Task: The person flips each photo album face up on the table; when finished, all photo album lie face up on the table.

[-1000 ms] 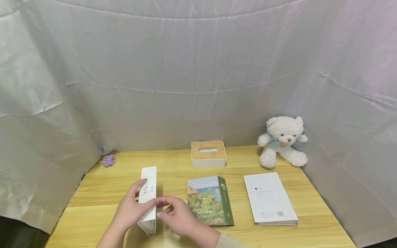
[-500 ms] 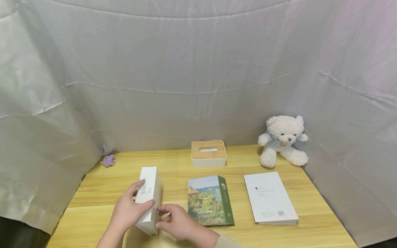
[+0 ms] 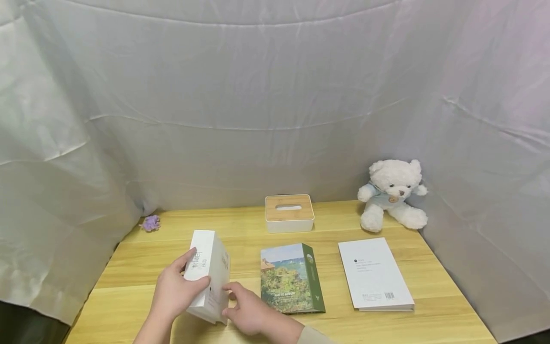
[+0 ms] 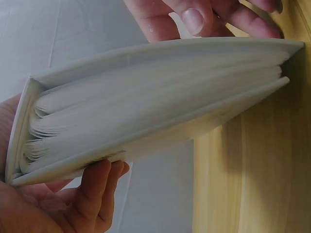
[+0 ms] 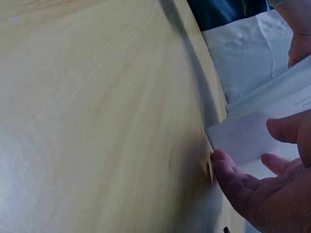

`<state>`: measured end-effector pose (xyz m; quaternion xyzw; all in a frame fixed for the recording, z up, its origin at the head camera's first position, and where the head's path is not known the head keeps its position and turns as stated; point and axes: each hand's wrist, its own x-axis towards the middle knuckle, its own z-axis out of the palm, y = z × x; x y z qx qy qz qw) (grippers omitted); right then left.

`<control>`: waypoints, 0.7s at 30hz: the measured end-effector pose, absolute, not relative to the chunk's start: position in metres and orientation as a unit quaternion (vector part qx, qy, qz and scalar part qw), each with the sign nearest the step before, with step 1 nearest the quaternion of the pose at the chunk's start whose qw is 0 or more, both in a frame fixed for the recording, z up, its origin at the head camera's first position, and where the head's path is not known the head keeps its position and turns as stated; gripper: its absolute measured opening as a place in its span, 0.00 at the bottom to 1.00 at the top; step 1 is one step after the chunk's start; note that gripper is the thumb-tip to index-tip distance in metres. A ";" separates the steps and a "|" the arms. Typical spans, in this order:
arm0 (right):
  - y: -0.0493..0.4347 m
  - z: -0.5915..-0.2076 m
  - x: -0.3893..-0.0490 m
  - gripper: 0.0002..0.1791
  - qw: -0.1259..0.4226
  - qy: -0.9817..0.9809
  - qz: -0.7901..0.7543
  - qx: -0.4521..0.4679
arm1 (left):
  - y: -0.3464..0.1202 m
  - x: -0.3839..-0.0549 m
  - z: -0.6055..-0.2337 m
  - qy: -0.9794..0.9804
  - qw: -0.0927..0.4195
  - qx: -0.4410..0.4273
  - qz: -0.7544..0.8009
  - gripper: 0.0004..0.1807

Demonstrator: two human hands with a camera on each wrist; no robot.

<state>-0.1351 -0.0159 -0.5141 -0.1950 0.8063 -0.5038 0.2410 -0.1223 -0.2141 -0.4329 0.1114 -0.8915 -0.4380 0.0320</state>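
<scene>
My left hand [image 3: 174,290] grips a thick white photo album [image 3: 220,267] by its spine, thumb on one side and fingers on the other. The album stands on edge, its spine facing up with dark lettering. In the left wrist view its bundled pages [image 4: 146,97] show between two stiff covers. My right hand [image 3: 251,310] is at the album's right cover, fingers loosely bent, thumb and forefinger apart at that cover. The right wrist view shows its fingertips [image 5: 223,162] by the cover's lower corner; whether they press on it is hard to tell.
Right of the hands lies a painted-cover photo album [image 3: 285,282], and farther right a white album [image 3: 374,274]. A wood-topped tissue box [image 3: 290,214] and a white teddy bear [image 3: 393,196] stand at the back. A purple object [image 3: 150,223] lies at the back left.
The held album has turned so that its right cover faces the head camera more. My right hand has shifted slightly right and drawn apart from the left thumb. Other things stay put.
</scene>
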 end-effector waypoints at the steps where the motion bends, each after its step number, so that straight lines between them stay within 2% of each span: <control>1: -0.016 -0.514 -0.135 0.29 0.240 0.806 -0.506 -0.193 | -0.215 -0.123 -0.434 -0.888 0.032 0.113 -0.445 0.48; 15: -0.016 -0.513 -0.136 0.34 0.228 0.825 -0.480 -0.192 | -0.225 -0.121 -0.448 -0.831 0.019 0.144 -0.537 0.50; 21: -0.016 -0.515 -0.137 0.36 0.197 0.861 -0.417 -0.215 | -0.232 -0.120 -0.455 -0.820 0.012 0.163 -0.549 0.47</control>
